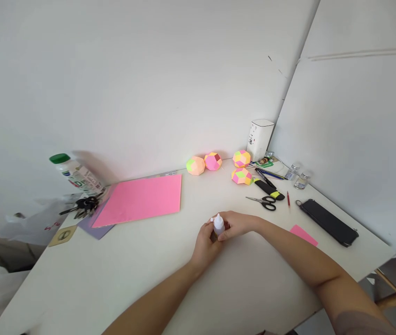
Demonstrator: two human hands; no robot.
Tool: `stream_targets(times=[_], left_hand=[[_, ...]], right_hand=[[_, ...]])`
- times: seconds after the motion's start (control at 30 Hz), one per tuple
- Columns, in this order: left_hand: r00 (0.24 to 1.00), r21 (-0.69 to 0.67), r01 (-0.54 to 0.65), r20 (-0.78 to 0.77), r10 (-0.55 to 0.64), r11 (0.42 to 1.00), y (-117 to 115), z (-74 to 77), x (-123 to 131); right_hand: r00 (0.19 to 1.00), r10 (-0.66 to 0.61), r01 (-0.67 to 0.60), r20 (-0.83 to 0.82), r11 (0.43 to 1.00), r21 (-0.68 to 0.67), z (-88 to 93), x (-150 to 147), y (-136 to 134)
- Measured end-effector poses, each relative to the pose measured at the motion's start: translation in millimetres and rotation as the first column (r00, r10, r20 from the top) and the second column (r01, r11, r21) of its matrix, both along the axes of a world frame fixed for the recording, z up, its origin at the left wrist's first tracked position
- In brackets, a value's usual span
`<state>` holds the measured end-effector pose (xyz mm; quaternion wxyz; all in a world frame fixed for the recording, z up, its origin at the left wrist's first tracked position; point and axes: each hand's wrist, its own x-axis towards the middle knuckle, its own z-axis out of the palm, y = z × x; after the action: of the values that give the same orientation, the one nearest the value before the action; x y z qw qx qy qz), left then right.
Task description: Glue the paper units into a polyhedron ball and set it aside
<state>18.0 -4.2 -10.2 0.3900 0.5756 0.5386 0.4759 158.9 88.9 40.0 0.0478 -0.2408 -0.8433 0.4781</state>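
Over the middle of the white table, my left hand (205,244) and my right hand (237,224) are both closed around a small white squeeze bottle (218,224) with a pointed nozzle. The bottle stands nearly upright between them, its lower part hidden by my fingers. A tiny white piece, perhaps its cap, shows beside the nozzle near my fingertips. To the right of my right hand lie black-handled scissors (267,202) and a pink paper slip (303,234).
Several colourful paper balls (241,176) sit near the wall. Pink paper sheets (140,200) and a green-capped bottle (75,173) stand left, with keys (87,203). A cutter (268,188), red pencil (288,199), black case (327,221) and glass jars (301,180) are right.
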Motion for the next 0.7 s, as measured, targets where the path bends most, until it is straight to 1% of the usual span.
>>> stream_targets(times=[0.2,0.37,0.43,0.47,0.5,0.53,0.57,0.6,0.63,0.67,0.7], left_hand=[[0.987,0.026,-0.058,-0.148,0.061,0.998,-1.8,-2.6,0.3],[0.978,0.044,-0.075,-0.194,0.082,0.996,-2.9,-7.6,0.1],[0.973,0.062,-0.087,-0.21,0.099,0.994,-1.8,-10.4,-0.6],[0.968,0.076,-0.089,-0.226,0.105,0.993,-0.9,-11.7,-1.0],[0.963,0.097,-0.079,-0.249,0.101,0.992,0.2,-12.7,-1.4],[0.958,0.125,-0.045,-0.277,0.079,0.991,1.2,-13.5,-1.7],[0.95,0.159,0.01,-0.309,0.04,0.987,2.1,-13.9,-1.8],[0.94,0.194,0.075,-0.341,-0.005,0.978,2.8,-14.0,-1.8],[0.926,0.226,0.138,-0.374,-0.045,0.964,3.1,-13.9,-1.5],[0.911,0.252,0.189,-0.406,-0.074,0.949,3.1,-13.7,-1.0],[0.895,0.267,0.218,-0.438,-0.083,0.939,2.8,-13.3,-0.5]], right_hand=[[0.998,-0.047,0.05,0.034,0.995,-0.086,-6.0,0.1,4.7],[0.996,-0.09,0.092,0.019,0.989,-0.119,-13.2,-0.6,10.1],[0.986,-0.164,0.163,0.002,0.981,-0.102,-12.3,0.3,15.8],[0.973,-0.233,0.232,-0.005,0.97,-0.074,-10.6,1.8,20.3],[0.944,-0.33,0.33,-0.006,0.944,-0.024,-8.2,4.2,26.1],[0.897,-0.443,0.442,-0.008,0.896,0.04,-5.4,7.9,33.2],[0.823,-0.567,0.564,-0.02,0.813,0.144,-2.5,12.9,41.4],[0.721,-0.691,0.675,-0.051,0.685,0.275,0.0,19.2,50.5],[0.663,-0.746,0.72,-0.068,0.61,0.33,1.8,26.5,60.1],[0.619,-0.781,0.748,-0.076,0.557,0.361,2.7,34.5,69.5],[0.556,-0.827,0.778,-0.078,0.486,0.398,2.5,42.8,78.5]])
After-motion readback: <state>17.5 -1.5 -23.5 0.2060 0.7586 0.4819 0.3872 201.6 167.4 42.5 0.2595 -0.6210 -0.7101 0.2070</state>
